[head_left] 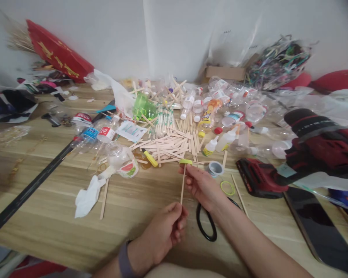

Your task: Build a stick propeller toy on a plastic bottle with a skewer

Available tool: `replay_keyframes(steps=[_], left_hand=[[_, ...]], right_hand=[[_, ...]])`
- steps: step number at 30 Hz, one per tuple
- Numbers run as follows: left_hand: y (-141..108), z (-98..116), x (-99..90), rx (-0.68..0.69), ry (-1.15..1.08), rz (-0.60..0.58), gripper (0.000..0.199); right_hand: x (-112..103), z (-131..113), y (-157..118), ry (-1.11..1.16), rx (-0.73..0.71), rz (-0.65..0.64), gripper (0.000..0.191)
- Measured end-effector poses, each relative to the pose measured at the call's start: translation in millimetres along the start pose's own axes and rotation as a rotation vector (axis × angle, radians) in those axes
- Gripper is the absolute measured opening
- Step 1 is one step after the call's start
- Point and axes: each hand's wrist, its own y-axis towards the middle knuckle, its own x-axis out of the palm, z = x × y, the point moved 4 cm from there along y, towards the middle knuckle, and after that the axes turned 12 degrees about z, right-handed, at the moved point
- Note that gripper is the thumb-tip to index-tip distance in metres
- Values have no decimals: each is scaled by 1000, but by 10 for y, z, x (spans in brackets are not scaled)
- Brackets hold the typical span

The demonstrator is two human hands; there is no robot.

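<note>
Between my hands a thin wooden stick (183, 185) stands nearly upright in view, with a yellow-green ring or cap (185, 161) at its far end. My left hand (165, 227) pinches the near end of the stick. The fingers of my right hand (201, 185) are closed on the far end, by the yellow-green piece. Black-handled scissors (206, 224) lie partly under my right forearm. A pile of flat wooden sticks (171, 146) lies beyond my hands, with a yellow cutter (150, 158) at its near edge.
Left are a clear jar (123, 160), white tissue (88, 199) and a long black strip (34, 187). Right are a grey tape roll (214, 169), a green ring (227, 188), a red power drill (313, 150) and a dark phone (319, 227). Plastic bottles (234, 116) crowd the back.
</note>
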Motion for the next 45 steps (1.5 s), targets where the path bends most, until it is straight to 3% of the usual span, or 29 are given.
replay_keyframes(steps=[4, 6, 8, 10, 13, 16, 18, 19, 21, 24, 28, 32, 36, 40, 45], left_hand=[[-16, 12, -36, 122, 171, 30, 43], [-74, 19, -58, 157, 366, 22, 48], [-153, 77, -116, 268, 616, 95, 45], [-245, 211, -207, 479, 791, 280, 31], [-359, 427, -389, 726, 726, 545, 23], [-502, 707, -621, 1145, 597, 898, 42], [-600, 880, -749, 1466, 522, 1112, 66], [-590, 962, -806, 1504, 525, 1150, 78], [-521, 1126, -893, 1497, 536, 1143, 96], [-350, 1312, -961, 1351, 557, 1052, 107], [-195, 1398, -993, 1236, 556, 1044, 100], [-180, 1336, -952, 1183, 520, 1008, 84], [-199, 1153, -711, 1055, 499, 758, 72], [-135, 1044, -381, 1088, 667, 563, 74], [166, 1164, -198, 1222, 762, 496, 77]], right_hand=[[4, -57, 92, -52, -79, 2, 26], [-10, -77, 142, -75, -108, 7, 28], [-30, -99, 194, -90, -132, 16, 27], [-49, -118, 244, -103, -148, 25, 26], [-71, -135, 298, -124, -150, 31, 26], [-87, -133, 310, -140, -134, 16, 20], [-103, -127, 293, -139, -126, 2, 16], [-115, -123, 278, -136, -124, -1, 15], [-146, -111, 237, -133, -120, 0, 14], [-202, -86, 152, -145, -117, 0, 14], [-306, -57, 25, -171, -139, 14, 17], [-443, -43, -87, -205, -179, 53, 24], [-528, -45, -202, -274, -223, 79, 34], [-525, -64, -298, -407, -312, 98, 44], [-507, -94, -375, -521, -404, 63, 36]])
